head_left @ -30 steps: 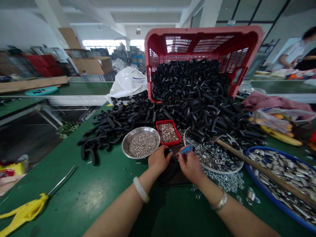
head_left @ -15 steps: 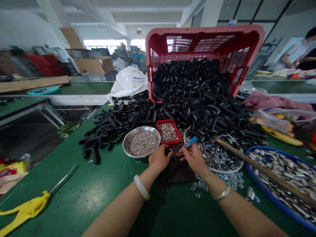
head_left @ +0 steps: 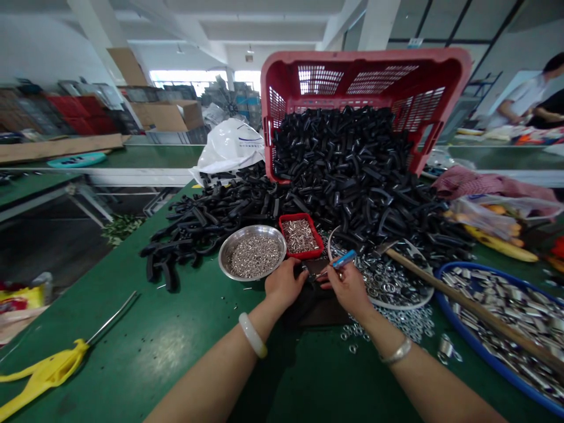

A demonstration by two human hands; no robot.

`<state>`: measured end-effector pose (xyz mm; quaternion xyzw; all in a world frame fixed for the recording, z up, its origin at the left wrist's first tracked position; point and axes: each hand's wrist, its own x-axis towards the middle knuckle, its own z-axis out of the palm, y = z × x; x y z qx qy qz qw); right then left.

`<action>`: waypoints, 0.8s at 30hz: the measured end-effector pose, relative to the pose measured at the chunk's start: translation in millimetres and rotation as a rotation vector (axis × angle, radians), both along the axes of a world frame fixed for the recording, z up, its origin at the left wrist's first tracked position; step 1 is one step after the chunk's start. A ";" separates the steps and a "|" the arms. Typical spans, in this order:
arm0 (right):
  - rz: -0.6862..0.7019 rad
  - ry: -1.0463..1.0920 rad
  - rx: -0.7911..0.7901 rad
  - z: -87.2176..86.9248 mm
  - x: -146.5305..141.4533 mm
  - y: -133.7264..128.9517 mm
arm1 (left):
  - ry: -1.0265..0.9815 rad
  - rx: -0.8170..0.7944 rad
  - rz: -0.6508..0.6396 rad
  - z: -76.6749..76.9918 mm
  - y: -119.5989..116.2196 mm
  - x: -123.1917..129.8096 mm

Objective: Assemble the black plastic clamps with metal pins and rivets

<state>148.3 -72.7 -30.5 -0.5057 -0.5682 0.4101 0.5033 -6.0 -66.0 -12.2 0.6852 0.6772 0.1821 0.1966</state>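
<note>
My right hand (head_left: pixel 350 289) is closed around a small blue-handled tool (head_left: pixel 344 259) with a thin shaft slanting down toward my left fingertips. My left hand (head_left: pixel 284 286) is closed, thumb and fingers pinched on a black plastic part (head_left: pixel 304 301); small metal pieces at the fingertips are too small to make out. Under both hands lies a dark brown block (head_left: pixel 328 316). Just beyond them are a steel bowl (head_left: pixel 224 267) of small metal pieces and a red tray (head_left: pixel 304 255) of metal pins.
A red crate (head_left: pixel 365 57) lies tipped, with black plastic parts (head_left: pixel 339 147) spilling out. To the right are a white dish (head_left: pixel 423 302) of metal rings, a hammer (head_left: pixel 445 285) and a blue-rimmed tray (head_left: pixel 469 346). A yellow tool (head_left: pixel 57 367) lies left. Another person (head_left: pixel 522 97) is far right.
The blue-handled tool has shifted slightly right and stands a little differently in my right hand. My left hand has stayed nearly still.
</note>
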 end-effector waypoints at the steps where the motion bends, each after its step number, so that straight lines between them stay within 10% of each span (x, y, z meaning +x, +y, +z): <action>1: -0.005 -0.022 0.014 0.6 0.0 -0.5 | 0.000 -0.001 0.001 -0.3 0.1 -0.1; 8: -0.046 0.055 -0.002 0.2 -2.8 -4.4 | -0.009 -0.016 0.004 -0.6 0.5 -0.5; 15: -0.058 -0.314 0.169 5.3 -9.7 -9.8 | -0.007 -0.009 0.005 -0.7 -0.8 -1.1; 20: -0.001 0.185 -0.196 6.5 -7.2 -5.1 | -0.011 0.006 -0.008 0.9 -0.7 -0.9; 24: 0.174 0.197 -0.321 7.7 -0.1 -3.9 | 0.003 -0.022 0.004 3.4 0.0 -1.6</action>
